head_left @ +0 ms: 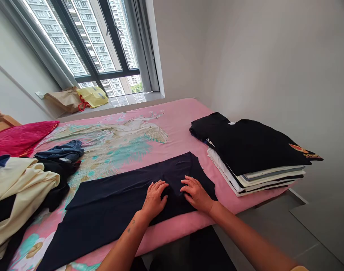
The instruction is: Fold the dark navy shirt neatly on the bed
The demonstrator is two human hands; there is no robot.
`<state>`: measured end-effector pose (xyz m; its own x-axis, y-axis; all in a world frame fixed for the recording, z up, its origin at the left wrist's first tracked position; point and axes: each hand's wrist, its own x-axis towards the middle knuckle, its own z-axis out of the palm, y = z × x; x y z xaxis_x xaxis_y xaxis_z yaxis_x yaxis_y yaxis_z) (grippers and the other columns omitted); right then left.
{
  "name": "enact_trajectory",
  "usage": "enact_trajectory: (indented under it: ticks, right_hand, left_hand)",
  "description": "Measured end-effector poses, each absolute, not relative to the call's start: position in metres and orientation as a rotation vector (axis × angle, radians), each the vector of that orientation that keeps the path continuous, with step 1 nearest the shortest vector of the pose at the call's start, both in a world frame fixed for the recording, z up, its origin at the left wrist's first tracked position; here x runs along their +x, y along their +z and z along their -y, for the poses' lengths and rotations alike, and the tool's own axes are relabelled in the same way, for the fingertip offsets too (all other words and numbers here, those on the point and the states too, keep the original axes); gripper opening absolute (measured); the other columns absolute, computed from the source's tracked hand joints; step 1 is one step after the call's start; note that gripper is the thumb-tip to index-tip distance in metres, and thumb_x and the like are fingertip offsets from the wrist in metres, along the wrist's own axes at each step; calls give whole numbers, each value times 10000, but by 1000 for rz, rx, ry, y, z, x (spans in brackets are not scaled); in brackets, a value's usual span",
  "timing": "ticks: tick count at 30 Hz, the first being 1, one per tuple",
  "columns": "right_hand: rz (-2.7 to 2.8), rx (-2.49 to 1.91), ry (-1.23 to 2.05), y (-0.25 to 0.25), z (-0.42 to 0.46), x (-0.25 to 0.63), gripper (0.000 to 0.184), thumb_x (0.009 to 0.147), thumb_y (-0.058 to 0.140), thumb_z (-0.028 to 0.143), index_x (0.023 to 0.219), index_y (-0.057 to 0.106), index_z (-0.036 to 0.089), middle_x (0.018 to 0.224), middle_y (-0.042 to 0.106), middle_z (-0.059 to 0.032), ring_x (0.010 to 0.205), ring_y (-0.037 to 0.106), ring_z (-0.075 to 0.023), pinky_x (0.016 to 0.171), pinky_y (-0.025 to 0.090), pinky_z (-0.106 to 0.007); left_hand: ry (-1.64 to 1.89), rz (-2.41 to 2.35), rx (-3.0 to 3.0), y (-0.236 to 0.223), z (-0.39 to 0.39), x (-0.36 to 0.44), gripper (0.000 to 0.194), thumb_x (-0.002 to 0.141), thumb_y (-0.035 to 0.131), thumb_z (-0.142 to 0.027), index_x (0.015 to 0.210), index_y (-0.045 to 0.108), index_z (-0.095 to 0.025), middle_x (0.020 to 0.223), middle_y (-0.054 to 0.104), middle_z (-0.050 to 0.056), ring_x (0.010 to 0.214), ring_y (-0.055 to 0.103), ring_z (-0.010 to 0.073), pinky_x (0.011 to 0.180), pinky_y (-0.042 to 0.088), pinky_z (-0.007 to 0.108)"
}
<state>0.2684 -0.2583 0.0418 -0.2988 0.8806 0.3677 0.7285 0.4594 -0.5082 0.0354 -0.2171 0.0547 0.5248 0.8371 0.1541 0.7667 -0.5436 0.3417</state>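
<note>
A pair of dark navy trousers (115,199) lies spread on the bed, the waist end at the right and the legs running left. My left hand (155,195) rests on the fabric near the middle, fingers slightly bent and apart. A short way to its right, my right hand (196,192) touches the cloth close to the waist end, its fingers also apart. Small wrinkles show in the fabric between the two hands. Neither hand grips anything.
A stack of folded clothes (270,178), topped by a black T-shirt (253,145), sits at the bed's right edge. Loose clothes (28,188) are heaped at the left, near blue jeans (61,150) and a magenta pillow (22,136). Bags (93,96) stand by the window.
</note>
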Motion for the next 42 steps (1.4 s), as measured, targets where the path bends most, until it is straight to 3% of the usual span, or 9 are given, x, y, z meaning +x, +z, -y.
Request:
enact_trajectory:
  ticks: [6,11,17,21,26,31,36,39,42]
  right_hand:
    - [1761,-1387,448,54,236,262,192,870,435,225,871,626,205,916,649,-43,946,556,-174,884,438,-324]
    - [1581,-1524,627,68,224,263,246,855,435,334,706,584,206,656,575,7,646,546,-141,615,444,-250]
    - [1278,-1455,1124,81,214,258,214,801,484,407,877,509,209,739,584,21,580,619,-135,411,418,-198]
    - [1440,-1419,1009,82,231,259,127,807,472,310,869,522,210,688,578,32,615,611,-123,479,432,-193]
    - [1831,-1397,763,63,264,261,137,831,461,223,835,598,216,732,619,12,663,569,-129,631,428,-242]
    - [1813,-1372,684,59,267,255,155,873,431,214,850,584,203,808,620,-12,758,572,-140,706,430,-251]
    - [1808,-1437,607,63,260,264,131,876,454,261,835,568,212,823,609,-12,768,566,-144,728,446,-263]
    - [1747,-1613,464,55,244,288,146,836,453,178,911,575,204,910,604,-35,865,562,-160,803,453,-286]
    - [1800,-1739,313,45,219,309,356,750,450,66,1057,575,198,1063,576,-57,1031,513,-174,930,413,-307]
  left_hand:
    - [426,-1425,2533,64,208,40,317,787,519,-215,1088,609,-258,1208,610,39,1186,495,236,1048,321,452]
    - [451,-1585,2391,87,194,47,306,799,438,-159,1005,657,-214,1029,662,64,1005,596,224,914,444,387]
    - [352,-1611,2201,109,176,48,368,750,387,-84,994,646,-179,682,678,-7,668,653,145,686,516,278]
    - [309,-1528,2293,119,180,32,355,718,431,-89,936,679,-218,931,701,27,922,631,191,850,472,315]
    - [-15,-1450,2511,114,210,19,281,713,526,-158,933,674,-253,969,658,57,913,610,233,834,462,355]
    - [333,-1396,2617,89,245,66,658,654,679,-425,1253,481,-238,1293,513,103,1177,460,296,968,383,435]
    - [490,-1539,2404,65,248,105,249,779,504,-172,1002,609,-205,1000,652,66,965,581,241,838,437,399]
    - [634,-1516,2211,62,239,106,235,808,458,-137,922,641,-231,958,665,30,910,610,197,827,452,362]
    - [786,-1445,2104,65,232,104,234,852,451,-186,972,643,-245,948,660,22,882,617,174,815,467,331]
